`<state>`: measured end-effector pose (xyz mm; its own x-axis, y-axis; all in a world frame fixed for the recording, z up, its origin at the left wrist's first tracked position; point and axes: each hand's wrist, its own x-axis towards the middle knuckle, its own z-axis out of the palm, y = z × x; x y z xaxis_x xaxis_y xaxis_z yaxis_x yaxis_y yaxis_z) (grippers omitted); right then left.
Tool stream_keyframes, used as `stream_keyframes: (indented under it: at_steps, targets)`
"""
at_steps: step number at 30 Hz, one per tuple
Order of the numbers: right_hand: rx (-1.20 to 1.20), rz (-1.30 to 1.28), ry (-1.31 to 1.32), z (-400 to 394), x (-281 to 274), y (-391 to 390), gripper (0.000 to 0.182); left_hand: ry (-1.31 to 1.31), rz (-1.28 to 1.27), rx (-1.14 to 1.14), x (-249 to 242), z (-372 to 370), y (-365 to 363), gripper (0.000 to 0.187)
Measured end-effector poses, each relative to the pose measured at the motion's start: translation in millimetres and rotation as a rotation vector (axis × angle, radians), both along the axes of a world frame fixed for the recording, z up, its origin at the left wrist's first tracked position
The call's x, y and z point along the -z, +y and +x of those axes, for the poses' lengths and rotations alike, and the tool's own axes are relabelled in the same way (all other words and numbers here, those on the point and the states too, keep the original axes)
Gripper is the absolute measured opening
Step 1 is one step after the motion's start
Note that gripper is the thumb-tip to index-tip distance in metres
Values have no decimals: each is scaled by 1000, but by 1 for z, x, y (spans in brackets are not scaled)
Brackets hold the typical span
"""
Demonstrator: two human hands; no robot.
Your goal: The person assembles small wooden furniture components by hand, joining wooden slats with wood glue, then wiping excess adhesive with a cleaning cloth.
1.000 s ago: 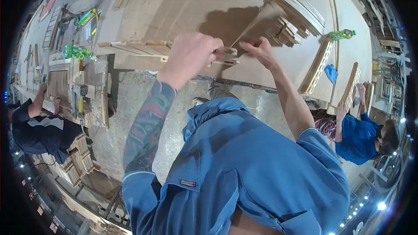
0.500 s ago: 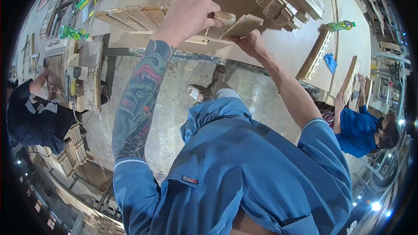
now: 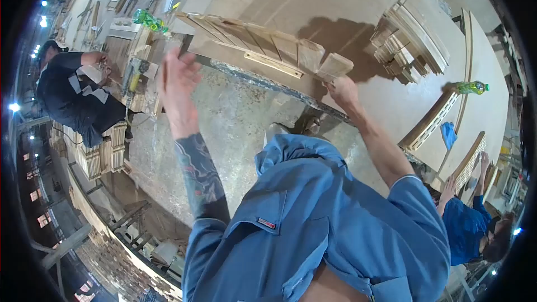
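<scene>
My right hand (image 3: 343, 90) is closed on the lower end of a short wood board (image 3: 336, 65) at the right end of a row of boards. Those wood boards (image 3: 240, 34) stand side by side along the near edge of the table. In front of them lies a narrow wood strip (image 3: 273, 65). Off to the left, my left hand (image 3: 180, 89) is raised over the floor, away from the boards. It is blurred, but its fingers look apart and nothing shows in them.
A stack of wood strips (image 3: 411, 42) sits on the table (image 3: 313, 0) to the right. Green bottles stand at the left (image 3: 150, 20) and right (image 3: 472, 87). A blue cloth (image 3: 448, 134) lies at the right. One co-worker (image 3: 78, 95) is at the left, another (image 3: 467, 223) at the right.
My left hand has let go of the row's board and swung down to the left. My right hand stays on its board, which now stands against the row's end. The view has shifted.
</scene>
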<state>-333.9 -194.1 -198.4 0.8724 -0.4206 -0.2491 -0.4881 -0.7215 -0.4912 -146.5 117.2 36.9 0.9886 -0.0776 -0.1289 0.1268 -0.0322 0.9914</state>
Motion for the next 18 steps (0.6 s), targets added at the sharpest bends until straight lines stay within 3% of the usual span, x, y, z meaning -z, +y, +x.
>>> stream_keyframes:
  at_steps: [4, 7, 8, 11, 13, 15, 18]
  targets:
    - [-99, -144, -338, 19, -55, -20, 34, 415, -410, 214, 6, -25, -7, 74]
    - [63, -19, -541, 55, -73, -34, 44, 509, -670, 206, 31, -24, -14, 71]
    - [147, 49, -619, 61, -62, -37, 48, 558, -655, 91, 49, -23, -23, 68]
    - [197, 13, -554, 46, -13, -42, 47, 602, -615, -94, 109, -11, -50, 54]
    - [276, 4, -479, 11, 12, -23, 43, 703, -727, -184, 140, 14, -73, 49]
    - [505, 194, -241, -16, -3, 6, 34, 721, -755, -194, 172, 47, -95, 45]
    - [660, 163, -214, -57, -10, 41, 22, 649, -802, -138, 225, 122, -140, 41]
